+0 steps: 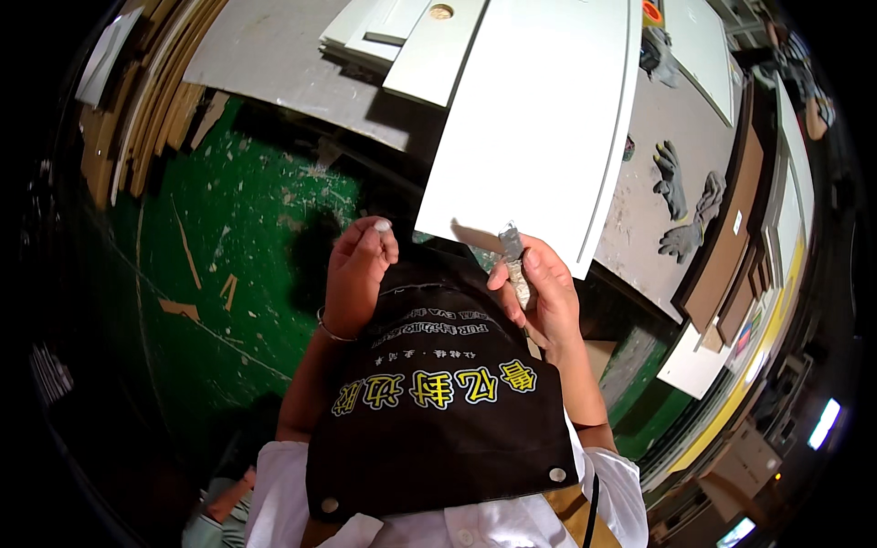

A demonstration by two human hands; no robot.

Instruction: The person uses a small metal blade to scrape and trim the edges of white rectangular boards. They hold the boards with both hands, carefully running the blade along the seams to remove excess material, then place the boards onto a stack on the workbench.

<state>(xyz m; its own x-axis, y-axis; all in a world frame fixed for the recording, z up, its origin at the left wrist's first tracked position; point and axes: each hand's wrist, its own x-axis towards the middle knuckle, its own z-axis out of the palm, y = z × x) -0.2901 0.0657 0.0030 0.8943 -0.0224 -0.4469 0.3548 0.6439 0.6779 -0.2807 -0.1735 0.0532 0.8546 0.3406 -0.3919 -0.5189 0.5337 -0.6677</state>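
Observation:
My left hand [359, 274] is closed in a pinch, with a small white piece [382, 225] at its fingertips; what that piece is I cannot make out. In my right hand [552, 297] is a short scraper-like blade with a wrapped, whitish handle [518, 278]. Its grey metal end [511, 241] points away from me, over the near edge of a long white panel [530, 119]. Both hands are in front of my black apron [411, 457], apart from each other. The panel lies on a grey worktable [639, 210].
Grey work gloves [671, 180] lie right of the panel. More white boards [429, 55] are stacked at the far left of the table. Brown boards [151, 100] stand at the left. Scraps [178, 310] lie on the green floor [247, 201]. Another person's arm [228, 498] shows at lower left.

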